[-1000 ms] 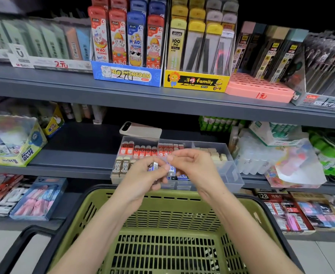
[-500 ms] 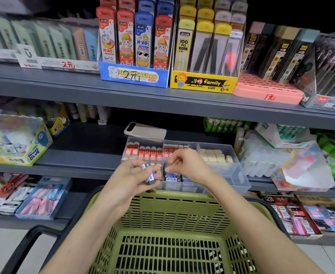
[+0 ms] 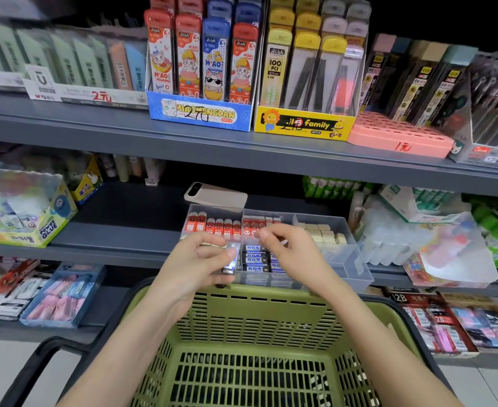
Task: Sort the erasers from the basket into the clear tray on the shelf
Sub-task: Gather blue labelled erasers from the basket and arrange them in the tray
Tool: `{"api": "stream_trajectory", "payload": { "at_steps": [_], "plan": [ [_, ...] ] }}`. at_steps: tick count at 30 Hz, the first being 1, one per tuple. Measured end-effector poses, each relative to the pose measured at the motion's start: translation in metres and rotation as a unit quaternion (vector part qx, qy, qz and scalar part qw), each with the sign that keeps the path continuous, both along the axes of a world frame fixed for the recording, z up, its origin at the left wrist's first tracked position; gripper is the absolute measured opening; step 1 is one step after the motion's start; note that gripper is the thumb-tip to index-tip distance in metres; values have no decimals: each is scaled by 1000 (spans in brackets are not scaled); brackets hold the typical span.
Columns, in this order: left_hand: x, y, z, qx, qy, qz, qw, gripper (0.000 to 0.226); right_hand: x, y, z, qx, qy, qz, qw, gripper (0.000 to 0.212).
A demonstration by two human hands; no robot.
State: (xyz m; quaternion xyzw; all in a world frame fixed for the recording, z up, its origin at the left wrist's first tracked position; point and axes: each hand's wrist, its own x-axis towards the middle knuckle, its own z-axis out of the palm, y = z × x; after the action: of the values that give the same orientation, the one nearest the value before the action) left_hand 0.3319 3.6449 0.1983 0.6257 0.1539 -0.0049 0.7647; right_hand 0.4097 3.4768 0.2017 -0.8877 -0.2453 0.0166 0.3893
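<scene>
— Where was the dark-sleeved rectangular eraser?
— Gripped by the left hand, just before the clear plastic tray.
— And the right hand?
— Fingers curled over the tray; grasp unclear.

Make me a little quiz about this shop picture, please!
1. True or false: the left hand holds an eraser.
2. What colour is the basket? A green, B red, C blue.
3. Fill the gap: the phone lies on the shelf ___ the clear tray.

Key: 1 true; 2 A; 3 behind.
</scene>
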Motion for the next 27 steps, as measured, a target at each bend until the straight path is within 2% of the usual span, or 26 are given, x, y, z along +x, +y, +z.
{"api": "stream_trajectory", "payload": {
  "at_steps": [2,6,8,10,12,14,16,18,20,23,25,27],
  "plan": [
    [4,-4,1,29,-12,-16,999,21,-9,1,11,89,68,39,993,12],
    [8,-11,5,95,-44,-39,994,16,-15,-3,19,161,151,61,973,9],
    [10,-12,5,120,-65,-35,990,13,-10,-8,18,209,177,16,962,8],
    [11,-13,0,214,-93,-18,972,13,-3,-12,11,234,174,-70,954,13],
    [9,-14,-8,386,-127,-4,914,9,5,-13,0,200,145,-150,957,16],
    [4,-15,-18,531,-173,-5,829,15,11,-7,-13,143,121,-177,966,10],
    [1,-14,-31,614,-194,-22,765,24,12,1,-22,94,93,-183,974,8],
    [-1,-14,-39,659,-189,-45,727,29,11,9,-28,48,50,-185,980,8],
    [-2,-14,-43,673,-191,-59,712,28,8,13,-32,-28,1,-181,983,11],
    [-6,-12,-49,671,-210,-48,710,28,7,11,-36,-126,-55,-160,978,18],
    [-13,-9,-50,666,-231,-24,709,25,3,5,-33,-141,-81,-156,974,19],
    [-24,-7,-51,652,-243,-2,718,29,-7,-4,-31,-92,-129,-137,978,17]
  ]
}}
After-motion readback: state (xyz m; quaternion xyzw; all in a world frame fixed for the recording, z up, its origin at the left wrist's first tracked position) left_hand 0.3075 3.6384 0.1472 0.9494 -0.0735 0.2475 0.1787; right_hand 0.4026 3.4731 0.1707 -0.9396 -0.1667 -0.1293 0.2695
